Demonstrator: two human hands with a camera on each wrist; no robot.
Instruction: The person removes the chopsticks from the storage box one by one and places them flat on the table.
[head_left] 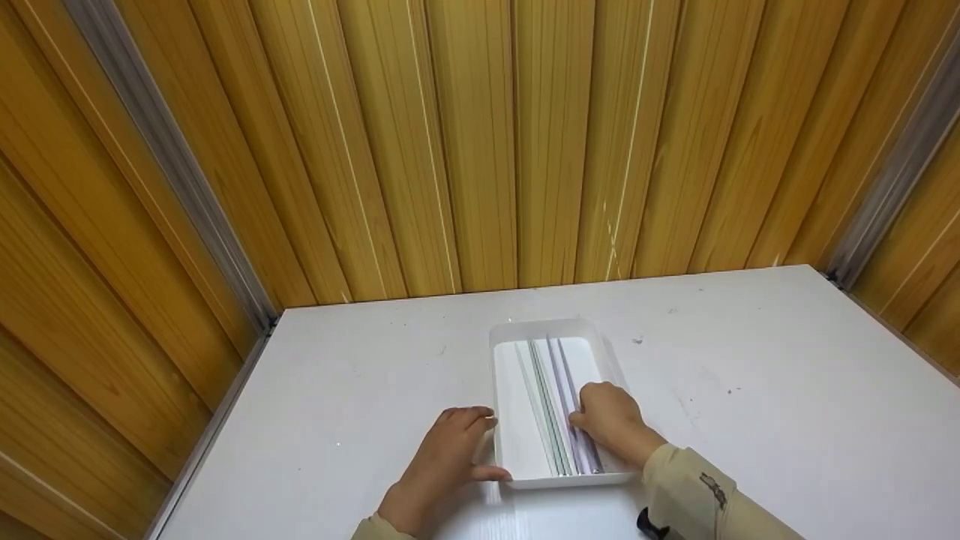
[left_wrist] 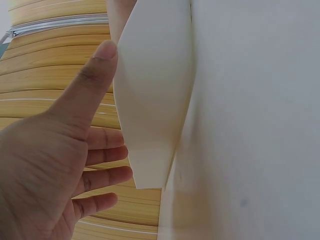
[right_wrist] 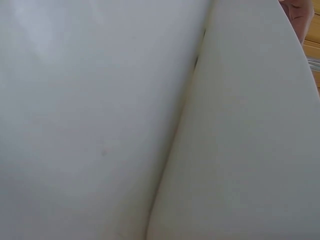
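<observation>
A shallow white tray (head_left: pixel 504 442) lies on the table with several long thin sticks in it, pale green sticks (head_left: pixel 541 397) at the middle and purple sticks (head_left: pixel 559 382) to their right. My right hand (head_left: pixel 611 420) reaches over the tray's right side, its fingers curled and thumb at the purple sticks, which it pinches; the fingertips are partly hidden. At the front left corner, my left hand (head_left: pixel 450 450) is spread, thumb and fingertips right at the rim. The left wrist view has its straight fingers (left_wrist: pixel 102 177) beside the tray wall.
The white table (head_left: pixel 360 390) extends around the tray. Wood-patterned panels (head_left: pixel 480 150) stand behind it and at both sides, with grey metal posts (head_left: pixel 172 157) at the corners. The right wrist view is mostly tabletop and tray wall (right_wrist: pixel 250 125).
</observation>
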